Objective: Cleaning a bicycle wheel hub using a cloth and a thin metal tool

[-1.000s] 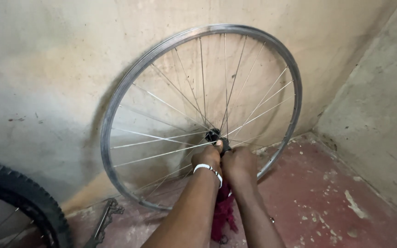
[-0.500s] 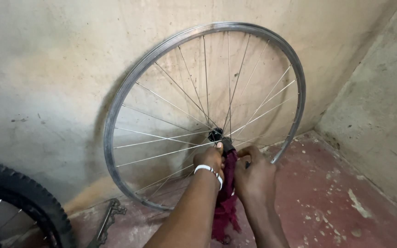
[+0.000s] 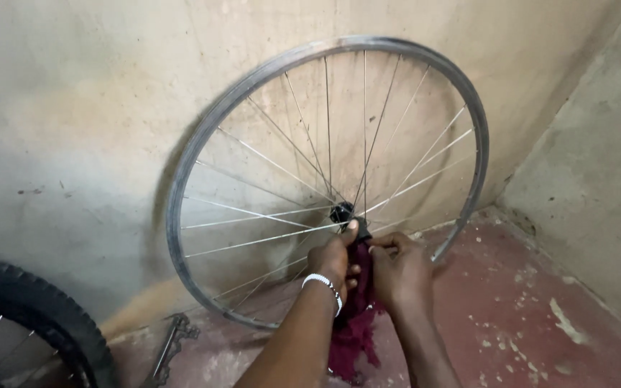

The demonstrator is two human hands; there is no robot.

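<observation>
both forearms come up from the bottom edge of the frame and meet just below the middle of a bare bicycle wheel rim [image 3: 203, 154]. the left hand [image 3: 333, 260], with a white beaded bracelet [image 3: 325, 285] at the wrist, is curled with its thumb stretched up to touch the dark hub [image 3: 342, 213]; its fingers are bent together around the upper part of a maroon rag [image 3: 353, 327]. the right hand [image 3: 400, 269] sits just beside it, to the right, knuckles toward the camera, fingers folded together and pinching the same rag near its top edge. the rag hangs down between the two wrists toward the floor (its lower end is bunched and partly hidden by the left forearm).

the wheel stands upright, leaning on the stained plaster wall [image 3: 73, 108], and fills the centre and upper right of the frame; thin steel spokes [image 3: 267, 159] fan out from the hub, and the hands cover some of the lower ones. the rim's bottom rests on the worn red floor [image 3: 540, 316]. at lower left a knobby black tyre [image 3: 34, 312] on a second wheel shows in part, cut by the frame edge. between that tyre and the rim a flat metal tool [image 3: 170, 345] lies on the floor, well apart from the hands.
</observation>
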